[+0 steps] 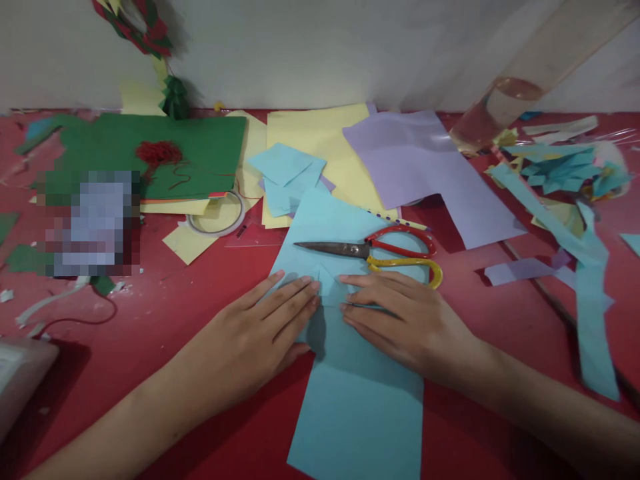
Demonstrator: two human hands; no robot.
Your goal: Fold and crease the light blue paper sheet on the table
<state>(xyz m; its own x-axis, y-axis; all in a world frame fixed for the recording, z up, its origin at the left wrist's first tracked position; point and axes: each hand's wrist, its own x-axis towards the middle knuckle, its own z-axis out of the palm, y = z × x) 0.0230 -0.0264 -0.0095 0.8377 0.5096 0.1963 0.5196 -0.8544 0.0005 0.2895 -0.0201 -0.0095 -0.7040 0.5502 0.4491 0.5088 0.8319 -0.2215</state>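
Two flat hands | left hand (260,327), right hand (405,320) press blue sheet (350,400) | long axis runs near-to-far

A red table (165,313) stands against a pale wall (300,47).

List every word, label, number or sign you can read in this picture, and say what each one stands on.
None can be read.
The long light blue paper sheet under the left hand and right hand is blank.
The red-and-yellow-handled metal scissors show no brand mark.
The clear tape roll shows no label.
The pixelated patch on the red table is blurred past reading.
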